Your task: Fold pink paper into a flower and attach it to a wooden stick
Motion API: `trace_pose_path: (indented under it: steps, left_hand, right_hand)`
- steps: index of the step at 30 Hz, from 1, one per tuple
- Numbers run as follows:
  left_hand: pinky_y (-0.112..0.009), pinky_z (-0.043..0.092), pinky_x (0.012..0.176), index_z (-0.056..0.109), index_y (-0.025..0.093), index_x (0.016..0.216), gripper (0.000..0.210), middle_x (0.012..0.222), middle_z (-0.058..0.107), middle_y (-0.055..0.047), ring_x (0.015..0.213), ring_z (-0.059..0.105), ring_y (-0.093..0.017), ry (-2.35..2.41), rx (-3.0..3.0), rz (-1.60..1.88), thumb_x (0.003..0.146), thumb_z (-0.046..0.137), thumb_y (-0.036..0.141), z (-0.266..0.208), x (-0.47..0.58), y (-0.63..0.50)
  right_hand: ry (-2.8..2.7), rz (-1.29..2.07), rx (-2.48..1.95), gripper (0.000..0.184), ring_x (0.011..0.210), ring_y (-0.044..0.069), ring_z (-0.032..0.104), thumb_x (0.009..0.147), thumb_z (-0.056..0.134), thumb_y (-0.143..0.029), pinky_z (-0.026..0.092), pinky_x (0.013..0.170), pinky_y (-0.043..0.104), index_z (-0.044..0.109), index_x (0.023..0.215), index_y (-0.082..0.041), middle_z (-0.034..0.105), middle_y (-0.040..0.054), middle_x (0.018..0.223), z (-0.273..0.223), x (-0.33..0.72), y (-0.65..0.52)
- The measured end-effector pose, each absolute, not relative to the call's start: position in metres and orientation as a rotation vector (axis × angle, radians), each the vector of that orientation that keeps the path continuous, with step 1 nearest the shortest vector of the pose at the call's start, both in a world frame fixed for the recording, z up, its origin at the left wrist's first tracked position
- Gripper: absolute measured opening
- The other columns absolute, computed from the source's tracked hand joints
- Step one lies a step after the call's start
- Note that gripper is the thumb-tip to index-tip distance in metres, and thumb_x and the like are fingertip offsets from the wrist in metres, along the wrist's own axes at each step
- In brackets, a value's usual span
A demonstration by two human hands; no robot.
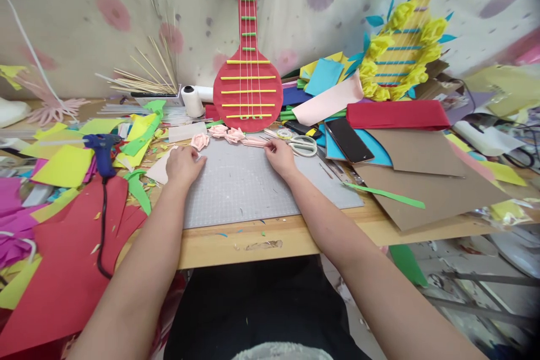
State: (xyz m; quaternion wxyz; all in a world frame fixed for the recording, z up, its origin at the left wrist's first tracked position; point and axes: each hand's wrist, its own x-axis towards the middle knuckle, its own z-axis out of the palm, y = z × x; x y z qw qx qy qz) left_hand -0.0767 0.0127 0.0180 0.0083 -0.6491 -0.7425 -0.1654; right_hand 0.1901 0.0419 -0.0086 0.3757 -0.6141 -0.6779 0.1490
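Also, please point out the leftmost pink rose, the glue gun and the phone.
Leftmost rose [199, 141]: head view, on its petals.
Glue gun [102, 149]: head view, on its body.
Phone [349, 140]: head view, on its screen.

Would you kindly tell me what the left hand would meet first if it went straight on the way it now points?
Most likely the leftmost pink paper rose, just beyond the left hand; depth is unclear, so the two may be touching.
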Motion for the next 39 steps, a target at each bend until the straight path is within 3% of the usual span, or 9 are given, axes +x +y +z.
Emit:
trace_pose_path:
  steps: [4, 14, 19, 28, 32, 36, 39]
  left_hand:
    - [-0.039, 0.043, 0.080, 0.062, 0.019, 0.078, 0.017, 0.096, 0.062, -0.013, 0.099, 0.052, -0.030, -2.338, -1.963, -0.479, 0.076, 0.047, 0.027, 0.019, -0.071, 0.013]
    - [-0.038, 0.042, 0.087, 0.062, 0.019, 0.084, 0.020, 0.098, 0.062, -0.011, 0.100, 0.052, -0.028, -2.339, -1.930, -0.532, 0.073, 0.052, 0.032, 0.018, -0.074, 0.016]
    - [-0.039, 0.043, 0.079, 0.060, 0.020, 0.079, 0.014, 0.093, 0.062, -0.012, 0.096, 0.053, -0.029, -2.383, -1.880, -0.529, 0.074, 0.048, 0.024, 0.015, -0.070, 0.018]
    - [-0.041, 0.038, 0.086, 0.054, 0.018, 0.082, 0.014, 0.088, 0.056, -0.009, 0.093, 0.051, -0.024, -2.037, -1.626, -1.214, 0.080, 0.045, 0.028, 0.020, -0.075, 0.012]
    - [-0.036, 0.039, 0.089, 0.053, 0.019, 0.079, 0.009, 0.094, 0.056, -0.008, 0.096, 0.051, -0.021, -1.639, -2.042, -1.280, 0.080, 0.050, 0.027, 0.023, -0.038, 0.001]
    - [-0.030, 0.044, 0.083, 0.055, 0.019, 0.079, 0.006, 0.089, 0.059, -0.005, 0.091, 0.054, -0.017, -1.386, -2.477, -1.102, 0.081, 0.049, 0.021, 0.014, 0.011, -0.009]
    - [-0.029, 0.045, 0.081, 0.055, 0.019, 0.080, 0.004, 0.092, 0.059, -0.006, 0.092, 0.054, -0.018, -1.350, -2.593, -0.988, 0.079, 0.052, 0.017, 0.006, 0.026, -0.012]
  right_hand:
    - [-1.743, 0.383, -1.556, 0.018, 0.074, 0.016, 0.054, 0.073, 0.046, -0.020, 0.041, 0.071, 0.028, 0.063, 0.079, -0.018, 0.063, 0.0042, 0.082, -0.009, 0.189, 0.042]
    - [-1.742, 0.398, -1.542, 0.018, 0.071, 0.014, 0.052, 0.073, 0.046, -0.021, 0.040, 0.070, 0.027, 0.063, 0.079, -0.017, 0.062, 0.0038, 0.081, -0.007, 0.189, 0.040]
    - [-1.756, 0.386, -1.547, 0.018, 0.070, 0.014, 0.052, 0.073, 0.046, -0.020, 0.040, 0.069, 0.027, 0.062, 0.079, -0.017, 0.062, 0.0031, 0.080, -0.008, 0.189, 0.042]
    - [-1.744, 0.390, -1.513, 0.018, 0.072, 0.015, 0.052, 0.074, 0.044, -0.021, 0.041, 0.071, 0.028, 0.061, 0.080, -0.017, 0.060, 0.0042, 0.081, -0.006, 0.188, 0.040]
    - [-1.813, 0.406, -1.413, 0.026, 0.071, 0.014, 0.051, 0.073, 0.046, -0.020, 0.043, 0.071, 0.029, 0.060, 0.095, -0.017, 0.058, 0.0051, 0.088, 0.004, 0.187, 0.034]
    - [-2.129, 0.441, -1.062, 0.054, 0.097, 0.019, 0.050, 0.063, 0.053, -0.016, 0.043, 0.082, 0.033, 0.050, 0.117, -0.019, 0.051, 0.0093, 0.114, 0.008, 0.184, 0.028]
    - [-2.272, 0.472, -0.907, 0.060, 0.114, 0.022, 0.042, 0.060, 0.051, -0.010, 0.040, 0.091, 0.037, 0.047, 0.119, -0.018, 0.048, 0.0107, 0.120, 0.004, 0.181, 0.027]
